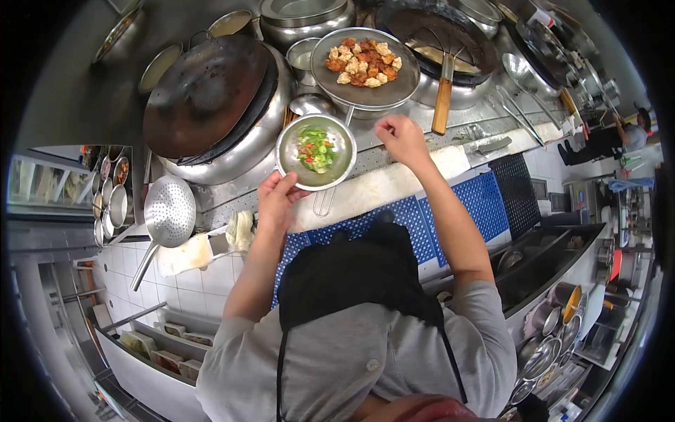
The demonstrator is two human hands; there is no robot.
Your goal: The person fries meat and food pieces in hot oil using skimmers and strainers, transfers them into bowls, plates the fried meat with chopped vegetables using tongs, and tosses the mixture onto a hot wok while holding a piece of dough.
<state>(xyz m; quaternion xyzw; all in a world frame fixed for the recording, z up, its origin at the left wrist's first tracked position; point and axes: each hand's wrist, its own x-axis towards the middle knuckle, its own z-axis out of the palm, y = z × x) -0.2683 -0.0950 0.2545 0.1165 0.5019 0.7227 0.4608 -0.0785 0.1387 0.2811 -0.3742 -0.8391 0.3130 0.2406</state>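
Observation:
My left hand (pixel 276 198) grips the near left rim of a metal bowl (pixel 340 160), tilted toward me. Chopped green and red vegetables (pixel 316 149) lie in its bottom. Right of the bowl, apart from it, my right hand (pixel 403 141) hovers with its fingers curled together; whether anything is between the fingertips cannot be seen. Just beyond the bowl is a round strainer (pixel 410 88) with a metal handle, holding browned fried pieces (pixel 363 63). A metal ladle (pixel 311 105) is partly hidden behind the bowl.
A dark wok (pixel 204 95) leans on a burner at left; another wok (pixel 401 21) holds a wooden-handled tool (pixel 444 98). A perforated skimmer (pixel 169 211) sticks out at left. Tongs (pixel 517 112) and a cleaver (pixel 492 145) lie right. Another person (pixel 608 141) stands far right.

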